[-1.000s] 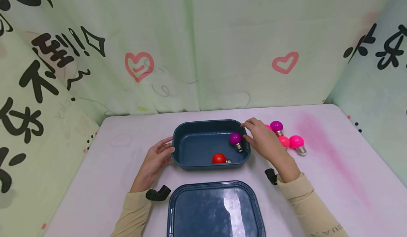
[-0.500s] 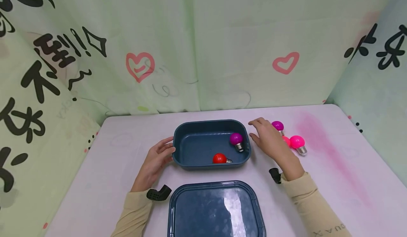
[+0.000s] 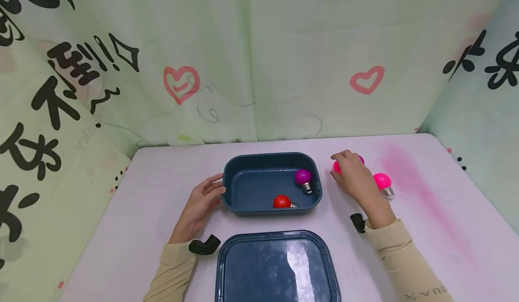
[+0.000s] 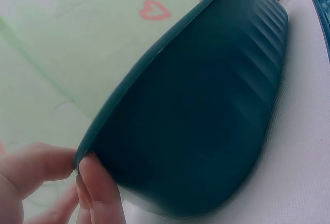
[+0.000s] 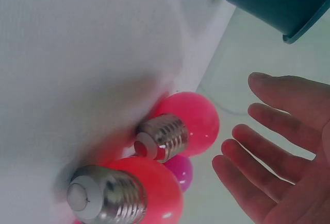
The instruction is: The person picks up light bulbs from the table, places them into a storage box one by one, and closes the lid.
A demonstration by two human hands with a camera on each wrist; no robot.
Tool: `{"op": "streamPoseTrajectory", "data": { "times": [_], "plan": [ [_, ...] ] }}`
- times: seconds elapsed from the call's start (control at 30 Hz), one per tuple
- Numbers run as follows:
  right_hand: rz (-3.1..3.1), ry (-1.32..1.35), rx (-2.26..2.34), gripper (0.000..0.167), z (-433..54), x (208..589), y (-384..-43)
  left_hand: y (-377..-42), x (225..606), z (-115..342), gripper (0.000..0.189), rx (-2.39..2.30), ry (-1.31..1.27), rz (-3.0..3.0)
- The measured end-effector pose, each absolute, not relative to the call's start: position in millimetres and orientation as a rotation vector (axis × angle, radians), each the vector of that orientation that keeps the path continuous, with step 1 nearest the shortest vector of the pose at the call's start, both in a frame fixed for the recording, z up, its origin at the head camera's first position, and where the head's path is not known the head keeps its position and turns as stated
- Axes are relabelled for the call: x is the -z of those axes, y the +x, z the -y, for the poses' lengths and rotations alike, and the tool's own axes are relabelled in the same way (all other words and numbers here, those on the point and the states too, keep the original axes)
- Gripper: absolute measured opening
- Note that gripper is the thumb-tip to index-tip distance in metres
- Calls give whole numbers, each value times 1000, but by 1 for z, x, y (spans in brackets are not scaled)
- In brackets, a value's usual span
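At the left end of a dark blue rectangular box (image 3: 257, 213), my left hand (image 3: 200, 203) pinches the rim, thumb at the edge and fingers against the outer wall (image 4: 191, 121). Inside the box lie a purple light bulb (image 3: 302, 176) and a red light bulb (image 3: 281, 201). My right hand (image 3: 354, 178) hovers over loose bulbs to the right of the box, its fingers spread and holding nothing. A pink bulb (image 3: 336, 166) shows beside its fingertips, a purple bulb (image 3: 361, 159) is mostly hidden, and another pink bulb (image 3: 382, 180) lies near the wrist. Metal screw bases show on two pink-red bulbs (image 5: 196, 123).
A dark blue lid (image 3: 275, 266) lies flat in front of the box, nearer to me. The white table (image 3: 162, 194) carries a pink stain (image 3: 417, 189) at the right. Pale green curtains (image 3: 300, 67) with drawings hang behind and at both sides.
My right hand has moved from the box's right rim to the right, over the loose bulbs. The left hand still grips the box, and the bulbs inside have stayed put.
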State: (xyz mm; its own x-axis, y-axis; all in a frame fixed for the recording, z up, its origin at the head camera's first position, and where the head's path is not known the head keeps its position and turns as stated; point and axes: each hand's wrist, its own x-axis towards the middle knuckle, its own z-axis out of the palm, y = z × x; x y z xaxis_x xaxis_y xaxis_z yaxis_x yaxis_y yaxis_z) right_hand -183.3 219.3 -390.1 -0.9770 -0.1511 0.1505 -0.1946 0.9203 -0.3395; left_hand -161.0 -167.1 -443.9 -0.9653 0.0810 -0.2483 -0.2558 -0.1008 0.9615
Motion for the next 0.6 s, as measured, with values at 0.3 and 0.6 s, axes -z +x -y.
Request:
{"op": "streamPoseTrajectory", "data": {
  "times": [0.3, 0.6],
  "plan": [
    [2950, 282, -551, 39, -229, 397, -186, -160, 443, 166, 50, -2160, -210, -1942],
    [2978, 251, -558, 42, -232, 400, -188, -160, 442, 167, 50, -2151, -195, -1952]
  ]
}}
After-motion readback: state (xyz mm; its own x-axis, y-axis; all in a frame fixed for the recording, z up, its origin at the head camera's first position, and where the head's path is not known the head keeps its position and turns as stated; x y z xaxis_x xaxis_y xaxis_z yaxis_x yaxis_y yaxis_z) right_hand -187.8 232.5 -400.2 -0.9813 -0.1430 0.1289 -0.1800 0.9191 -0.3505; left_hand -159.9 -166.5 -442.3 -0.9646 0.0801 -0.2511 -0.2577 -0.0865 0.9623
